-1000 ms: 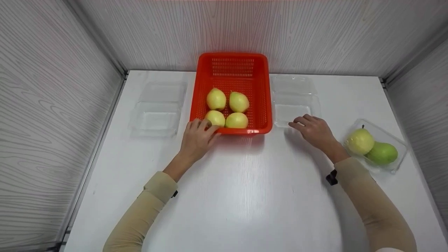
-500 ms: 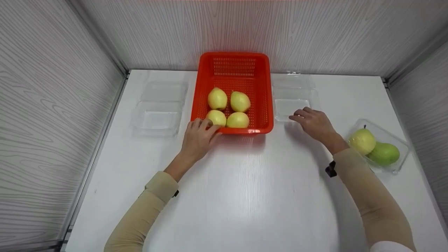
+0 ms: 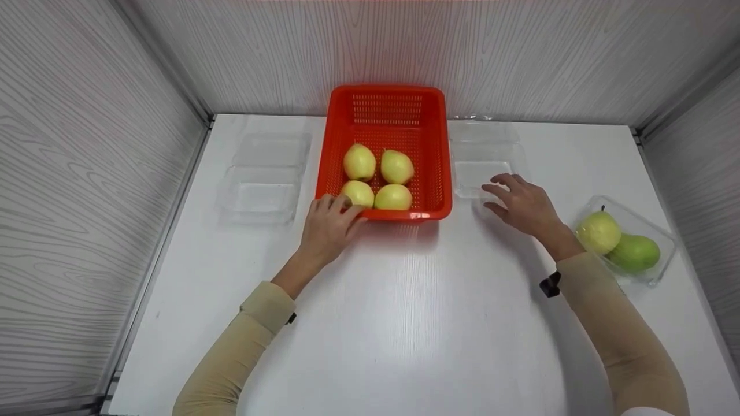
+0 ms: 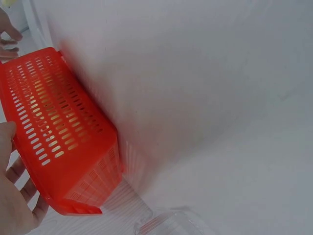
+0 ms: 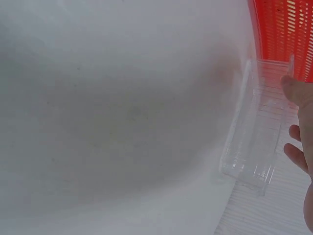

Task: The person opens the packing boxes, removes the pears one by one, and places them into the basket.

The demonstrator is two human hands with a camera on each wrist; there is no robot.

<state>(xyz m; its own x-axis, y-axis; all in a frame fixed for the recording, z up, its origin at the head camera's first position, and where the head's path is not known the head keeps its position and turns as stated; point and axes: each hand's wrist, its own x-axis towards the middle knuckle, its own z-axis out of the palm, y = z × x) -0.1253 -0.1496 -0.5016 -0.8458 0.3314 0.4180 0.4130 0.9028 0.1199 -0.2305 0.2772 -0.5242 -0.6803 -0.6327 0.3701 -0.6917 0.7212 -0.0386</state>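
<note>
Clear plastic container (image 3: 483, 171) has slid rearward, apparently positioned; my right hand (image 3: 523, 206) spreads wide, my left hand (image 3: 325, 228) grips the red basket (image 3: 425, 215).

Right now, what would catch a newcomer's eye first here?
Probably the red basket at the back of the white table, four yellow pears in its near half and the left hand gripping its near side. Next, the stemmed yellow fruit and green fruit in the clear tray at far right.
</note>
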